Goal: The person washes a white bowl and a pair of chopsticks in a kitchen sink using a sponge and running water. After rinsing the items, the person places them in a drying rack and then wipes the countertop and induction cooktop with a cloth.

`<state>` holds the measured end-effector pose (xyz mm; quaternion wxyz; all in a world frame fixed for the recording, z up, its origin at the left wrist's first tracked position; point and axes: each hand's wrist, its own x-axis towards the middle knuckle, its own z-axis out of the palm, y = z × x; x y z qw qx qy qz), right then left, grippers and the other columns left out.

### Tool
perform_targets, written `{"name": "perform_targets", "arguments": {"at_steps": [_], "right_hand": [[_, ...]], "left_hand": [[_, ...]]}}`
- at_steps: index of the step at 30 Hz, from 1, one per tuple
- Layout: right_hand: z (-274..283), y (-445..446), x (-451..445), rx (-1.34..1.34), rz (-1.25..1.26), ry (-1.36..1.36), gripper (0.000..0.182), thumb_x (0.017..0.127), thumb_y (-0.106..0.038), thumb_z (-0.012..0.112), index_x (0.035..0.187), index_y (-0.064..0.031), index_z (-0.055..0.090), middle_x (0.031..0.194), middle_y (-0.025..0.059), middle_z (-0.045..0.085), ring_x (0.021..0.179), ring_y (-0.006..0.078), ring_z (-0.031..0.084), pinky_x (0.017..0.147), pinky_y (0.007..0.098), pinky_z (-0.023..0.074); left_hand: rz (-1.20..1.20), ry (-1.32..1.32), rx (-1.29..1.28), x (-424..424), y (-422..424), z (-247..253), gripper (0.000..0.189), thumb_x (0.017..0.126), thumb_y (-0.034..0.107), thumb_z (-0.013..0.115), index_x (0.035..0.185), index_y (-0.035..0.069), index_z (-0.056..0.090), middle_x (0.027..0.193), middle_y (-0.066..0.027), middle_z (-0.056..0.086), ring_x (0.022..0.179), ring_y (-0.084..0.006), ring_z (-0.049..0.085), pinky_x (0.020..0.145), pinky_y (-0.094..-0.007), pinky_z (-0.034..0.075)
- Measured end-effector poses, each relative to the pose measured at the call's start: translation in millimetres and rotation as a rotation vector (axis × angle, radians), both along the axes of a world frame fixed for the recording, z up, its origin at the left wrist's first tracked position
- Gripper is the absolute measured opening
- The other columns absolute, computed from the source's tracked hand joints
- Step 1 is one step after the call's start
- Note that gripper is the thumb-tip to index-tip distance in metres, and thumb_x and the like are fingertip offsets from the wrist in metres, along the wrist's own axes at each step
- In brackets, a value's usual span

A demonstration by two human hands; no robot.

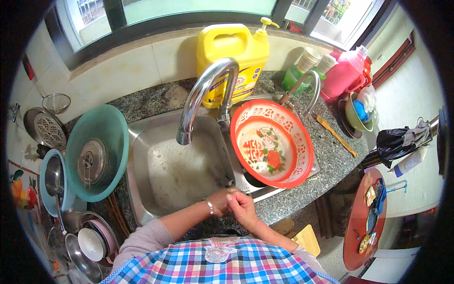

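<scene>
My left hand (217, 201), with a silver bracelet at its wrist, meets my right hand (243, 208) over the front right corner of the steel sink (142, 209). The right hand's fingers curl against the left one, and its thumb lies on top. Most of the left fingers are hidden, so I cannot tell whether anything is between the hands. Cloudy water with some foam (184, 174) covers the sink's bottom. A chrome faucet (191, 103) arches above it. Right of the sink, a red-rimmed basin (232, 145) with a floral pattern rests over the smaller bowl.
A yellow detergent jug (227, 53) with a pump stands behind the faucet. To the left are a teal basin (122, 142), a ladle (53, 174) and stacked bowls (91, 245). A second faucet (314, 88), a pink thermos (342, 72) and a wooden stick (335, 135) are at right.
</scene>
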<state>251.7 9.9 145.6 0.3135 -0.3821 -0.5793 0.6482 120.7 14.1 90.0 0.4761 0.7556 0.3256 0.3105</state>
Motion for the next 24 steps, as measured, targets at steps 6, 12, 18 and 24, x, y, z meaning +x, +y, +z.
{"name": "perform_targets", "arguments": {"at_steps": [6, 12, 18, 24], "right_hand": [[-23, -7, -39, 0.102, 0.191, -0.05, 0.03, 0.089, -0.019, 0.056, 0.065, -0.0015, 0.049, 0.058, -0.0007, 0.043, 0.058, 0.0058, 0.038, 0.052, 0.0239, 0.0359], [-53, 1, -72, 0.206, 0.373, -0.251, 0.025, 0.085, -0.022, 0.059, 0.072, -0.0014, 0.056, 0.064, 0.0071, 0.054, 0.06, 0.017, 0.05, 0.058, 0.0302, 0.0423], [-67, -17, -117, 0.424, 0.786, -0.149, 0.039, 0.078, -0.021, 0.066, 0.11, -0.0038, 0.052, 0.107, 0.0164, 0.055, 0.094, 0.03, 0.056, 0.077, 0.0358, 0.0475], [-97, -22, -158, 0.251, 0.759, -0.177, 0.055, 0.073, -0.016, 0.069, 0.12, -0.0016, 0.044, 0.107, 0.0192, 0.056, 0.097, 0.0365, 0.055, 0.083, 0.0384, 0.046]], "left_hand": [[0.245, 0.227, -0.013, -72, -91, -39, 0.042, 0.074, -0.001, 0.055, 0.114, 0.011, 0.055, 0.107, -0.0155, 0.059, 0.094, -0.0354, 0.055, 0.082, -0.0395, 0.045], [0.586, 0.656, -0.192, -118, -166, 17, 0.032, 0.078, 0.005, 0.053, 0.109, 0.01, 0.057, 0.105, -0.0133, 0.061, 0.097, -0.0318, 0.057, 0.083, -0.0411, 0.046], [0.788, 0.956, -0.16, -143, -190, 15, 0.024, 0.078, 0.006, 0.052, 0.1, 0.006, 0.062, 0.097, -0.015, 0.063, 0.091, -0.0326, 0.06, 0.079, -0.0391, 0.047], [1.308, 0.276, -0.2, -128, -149, 40, 0.025, 0.08, 0.007, 0.054, 0.104, 0.003, 0.062, 0.1, -0.0162, 0.062, 0.089, -0.0311, 0.061, 0.075, -0.0352, 0.048]]}}
